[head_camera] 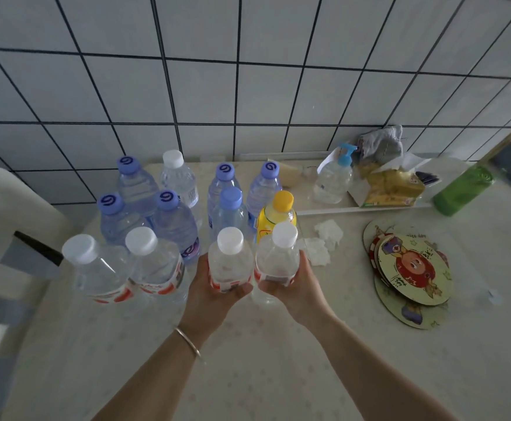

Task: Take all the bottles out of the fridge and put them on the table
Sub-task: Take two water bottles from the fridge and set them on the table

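Note:
My left hand (208,294) grips a clear white-capped bottle (230,259) with a red label. Beside it my right hand (299,287) grips a second white-capped bottle (278,256). Both bottles are upright over the pale table (248,375), at the front of a group of standing bottles. Two more white-capped bottles (120,268) stand to the left. Several blue-capped water bottles (172,220) and a yellow-capped bottle (275,214) stand behind. No fridge is in view.
Crumpled tissues (324,241) lie right of the bottles. Round cartoon coasters (412,275) are stacked further right. A pump bottle (334,177), a tissue pack (390,186) and a green bottle (463,189) sit by the tiled wall. A white chair (8,214) stands at the left.

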Tool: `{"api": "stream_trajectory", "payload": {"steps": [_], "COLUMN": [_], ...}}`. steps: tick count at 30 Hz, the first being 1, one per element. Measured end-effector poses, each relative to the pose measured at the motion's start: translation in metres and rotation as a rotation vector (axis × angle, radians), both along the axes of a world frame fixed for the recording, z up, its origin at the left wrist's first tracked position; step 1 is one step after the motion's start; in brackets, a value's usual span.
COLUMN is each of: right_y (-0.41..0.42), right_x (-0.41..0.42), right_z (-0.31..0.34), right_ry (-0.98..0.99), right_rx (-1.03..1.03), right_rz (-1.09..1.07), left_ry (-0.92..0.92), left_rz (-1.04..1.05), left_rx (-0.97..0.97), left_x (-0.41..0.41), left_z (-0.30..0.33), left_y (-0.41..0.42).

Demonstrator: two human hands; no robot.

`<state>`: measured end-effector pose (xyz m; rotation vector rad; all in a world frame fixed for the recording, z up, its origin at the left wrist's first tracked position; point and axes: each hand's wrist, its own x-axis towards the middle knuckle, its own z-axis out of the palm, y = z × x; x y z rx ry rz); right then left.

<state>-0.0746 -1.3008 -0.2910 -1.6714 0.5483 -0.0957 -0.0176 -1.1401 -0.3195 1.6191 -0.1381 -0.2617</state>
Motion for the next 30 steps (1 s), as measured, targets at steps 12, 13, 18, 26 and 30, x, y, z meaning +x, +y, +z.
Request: {"api": "stream_trajectory", "payload": {"steps": [12,13,18,26,30], "right_y": [0.002,0.003,0.010,0.028,0.043], "right_x": [-0.013,-0.015,-0.040,-0.139,-0.196], "right_z": [0.017,0.020,0.034,0.075,0.089], "right_ry": [0.099,0.117,0.234,0.244,0.221], "right_rx": [-0.155,-0.180,-0.333,-0.374,-0.378], "right_rz": [0.058,0.073,0.081,0.094,0.186], "left_ry": [-0.045,-0.072,-0.105,-0.016,-0.047], "left_rz": [-0.027,0.001,0.087,0.312,0.401], "left_rx": [0.155,0.178,0.283,0.360,0.355], "left_x": [-0.008,-0.010,-0.031,-0.129,-0.207], "left_z": [0.022,0.024,0.037,0.090,0.109], "left_y": [0.002,0.002,0.013,0.049,0.068]}}
